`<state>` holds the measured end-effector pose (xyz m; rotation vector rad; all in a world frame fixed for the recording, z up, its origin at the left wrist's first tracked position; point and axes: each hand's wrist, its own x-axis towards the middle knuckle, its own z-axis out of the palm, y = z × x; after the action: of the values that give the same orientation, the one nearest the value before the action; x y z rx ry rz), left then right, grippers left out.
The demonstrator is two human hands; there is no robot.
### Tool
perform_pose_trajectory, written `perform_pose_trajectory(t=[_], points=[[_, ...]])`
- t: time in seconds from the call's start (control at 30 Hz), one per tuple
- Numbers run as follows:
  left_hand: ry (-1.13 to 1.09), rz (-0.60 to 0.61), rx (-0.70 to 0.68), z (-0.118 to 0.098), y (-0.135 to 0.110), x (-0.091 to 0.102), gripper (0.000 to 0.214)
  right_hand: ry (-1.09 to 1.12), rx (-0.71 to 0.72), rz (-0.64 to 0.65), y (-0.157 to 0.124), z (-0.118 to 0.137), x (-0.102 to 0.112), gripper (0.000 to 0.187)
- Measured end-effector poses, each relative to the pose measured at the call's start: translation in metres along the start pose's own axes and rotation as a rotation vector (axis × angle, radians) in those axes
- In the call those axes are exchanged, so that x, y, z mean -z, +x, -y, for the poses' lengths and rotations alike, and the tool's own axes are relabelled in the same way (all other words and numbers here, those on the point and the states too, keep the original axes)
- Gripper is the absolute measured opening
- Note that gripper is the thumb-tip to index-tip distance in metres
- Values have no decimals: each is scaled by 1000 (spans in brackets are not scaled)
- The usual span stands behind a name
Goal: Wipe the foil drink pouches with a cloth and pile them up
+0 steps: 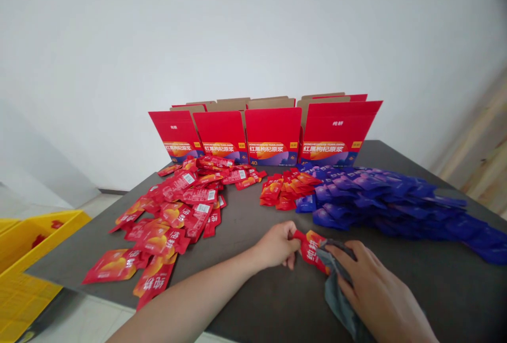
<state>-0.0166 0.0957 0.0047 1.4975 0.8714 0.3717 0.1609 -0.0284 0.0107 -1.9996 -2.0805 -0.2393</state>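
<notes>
My left hand (279, 246) pinches one end of a red pouch (312, 248) with orange-yellow print, held just over the dark table. A grey-blue cloth (338, 296) is gripped in my right hand (374, 285), and part of it presses against the pouch's right end, hiding that end. To the left lies a loose pile of similar red pouches (174, 213), some face up and some with barcodes showing. Beyond my hands is a smaller group of red pouches (291, 187), beside a long heap of blue-purple pouches (380, 200).
Several red cartons (273, 126) with raised flaps stand in a row at the back of the dark table (253, 306). A yellow crate (43, 258), with a few red items inside, sits below the table's left edge. A white wall (253, 31) rises behind.
</notes>
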Motion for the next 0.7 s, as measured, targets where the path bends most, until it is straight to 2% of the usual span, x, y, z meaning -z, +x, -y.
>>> perform_pose_trajectory(t=[0.2, 0.27, 0.33, 0.4, 0.47, 0.57, 0.63, 0.7], points=[[-80, -27, -1, 1, 4, 2, 8, 8, -113, 14, -33, -90, -18, 36], [-91, -36, 1, 1, 5, 2, 8, -3, -141, -16, -36, -103, -17, 38], [-96, -40, 5, 1, 5, 2, 8, 1, -144, -36, -31, -93, -8, 39], [-88, -36, 6, 0, 5, 2, 7, 19, -121, -19, -21, -64, 4, 39], [-68, -35, 4, -1, 5, 1, 5, 47, -32, 26, -10, -27, 13, 44], [-40, -36, 5, -2, 3, 1, 5, 59, 72, 92, 4, 12, 14, 55], [-31, -29, 8, 0, 3, 2, 6, 55, 83, 133, 8, 18, 10, 57], [-34, -23, 1, 2, 4, 3, 6, 62, 69, 160, 6, 10, 6, 53]])
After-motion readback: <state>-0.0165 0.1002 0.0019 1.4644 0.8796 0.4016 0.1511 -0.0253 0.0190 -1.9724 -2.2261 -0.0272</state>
